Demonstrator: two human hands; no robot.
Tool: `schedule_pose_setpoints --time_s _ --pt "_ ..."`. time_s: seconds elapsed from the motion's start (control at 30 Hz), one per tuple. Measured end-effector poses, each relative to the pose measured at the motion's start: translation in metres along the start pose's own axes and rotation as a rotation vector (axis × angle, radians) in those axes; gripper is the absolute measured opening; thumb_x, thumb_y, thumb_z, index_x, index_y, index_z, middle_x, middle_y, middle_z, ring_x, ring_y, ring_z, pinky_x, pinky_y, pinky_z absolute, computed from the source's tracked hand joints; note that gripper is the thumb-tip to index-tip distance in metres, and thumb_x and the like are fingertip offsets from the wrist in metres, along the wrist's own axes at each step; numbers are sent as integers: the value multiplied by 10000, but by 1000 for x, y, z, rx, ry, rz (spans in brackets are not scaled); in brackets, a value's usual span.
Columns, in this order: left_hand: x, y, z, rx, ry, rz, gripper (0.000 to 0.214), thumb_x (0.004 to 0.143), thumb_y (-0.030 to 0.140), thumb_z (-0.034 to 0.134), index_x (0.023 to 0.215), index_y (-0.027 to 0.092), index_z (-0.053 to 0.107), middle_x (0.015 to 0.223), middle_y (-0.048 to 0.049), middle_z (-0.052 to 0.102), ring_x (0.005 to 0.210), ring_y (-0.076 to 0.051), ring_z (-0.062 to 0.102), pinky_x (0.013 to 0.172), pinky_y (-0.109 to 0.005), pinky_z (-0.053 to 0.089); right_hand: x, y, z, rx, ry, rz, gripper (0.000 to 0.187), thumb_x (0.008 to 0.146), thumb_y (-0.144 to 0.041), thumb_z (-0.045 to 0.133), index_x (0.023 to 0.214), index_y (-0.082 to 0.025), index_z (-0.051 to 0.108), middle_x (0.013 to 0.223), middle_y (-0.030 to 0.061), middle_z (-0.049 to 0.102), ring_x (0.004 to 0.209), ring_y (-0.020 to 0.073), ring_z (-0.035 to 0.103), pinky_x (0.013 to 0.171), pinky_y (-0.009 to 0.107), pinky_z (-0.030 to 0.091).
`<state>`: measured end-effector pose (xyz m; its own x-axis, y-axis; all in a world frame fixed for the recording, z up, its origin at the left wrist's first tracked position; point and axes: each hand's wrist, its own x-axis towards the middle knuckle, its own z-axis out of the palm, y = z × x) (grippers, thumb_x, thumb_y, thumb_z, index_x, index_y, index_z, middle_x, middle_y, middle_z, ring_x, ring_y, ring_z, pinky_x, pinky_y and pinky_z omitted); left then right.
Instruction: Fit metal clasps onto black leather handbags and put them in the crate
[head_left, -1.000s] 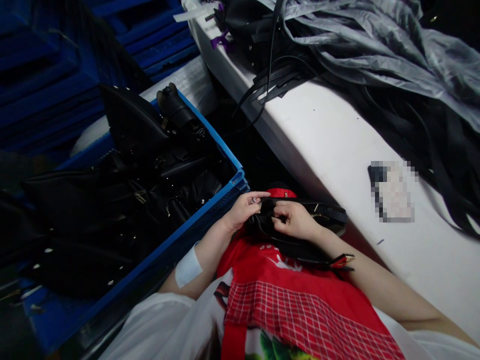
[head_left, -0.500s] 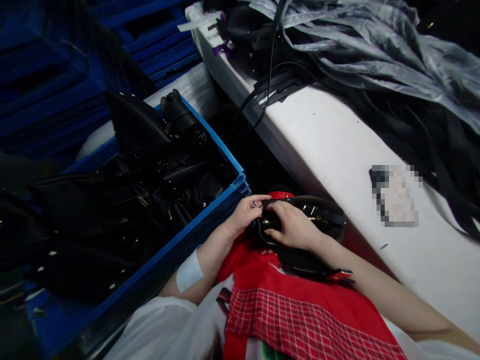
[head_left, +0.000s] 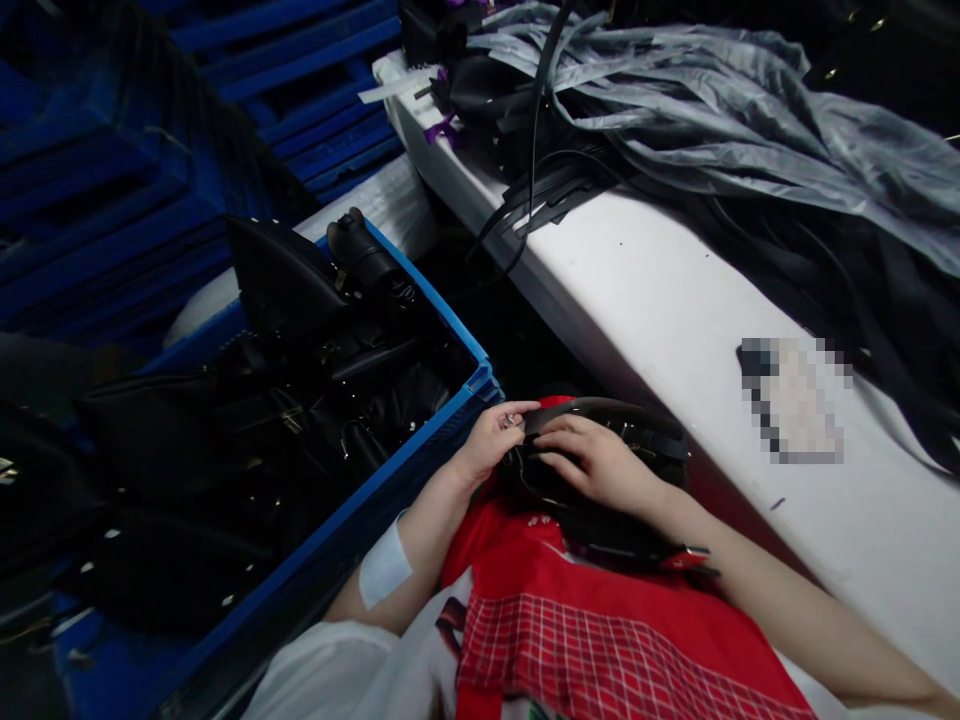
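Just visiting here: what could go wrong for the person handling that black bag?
The black bag lies against the red apron, so it might slip if the left hand lost its pinch on one end while the right hand only rests on it. Separately, a loose black strap dangles over the edge of the white table and could snag something passing.
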<state>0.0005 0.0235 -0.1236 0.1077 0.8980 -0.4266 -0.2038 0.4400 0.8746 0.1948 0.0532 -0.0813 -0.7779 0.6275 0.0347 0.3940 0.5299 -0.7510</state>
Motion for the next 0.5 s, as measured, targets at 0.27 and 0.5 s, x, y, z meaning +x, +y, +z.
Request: schedule_pose_setpoints --time_s 0.27,0.5 --pt "13 1 -20 -47 193 -59 497 568 186 574 1040 102 707 881 -64 712 815 -187 616 725 -269 446 -51 11 -90 183 -2 285 516 718 -55 442 1151 -228 662 1172 53 664 1085 245 604 987 419 463" --pt "11 11 -12 49 194 -113 456 652 322 712 1067 134 690 980 -79 709 956 -268 648 801 -350 507 -50 7 -53 -345 -48 194 715 570 -348 842 1205 -100 628 1245 175 611 1260 374 437 1093 498 346"
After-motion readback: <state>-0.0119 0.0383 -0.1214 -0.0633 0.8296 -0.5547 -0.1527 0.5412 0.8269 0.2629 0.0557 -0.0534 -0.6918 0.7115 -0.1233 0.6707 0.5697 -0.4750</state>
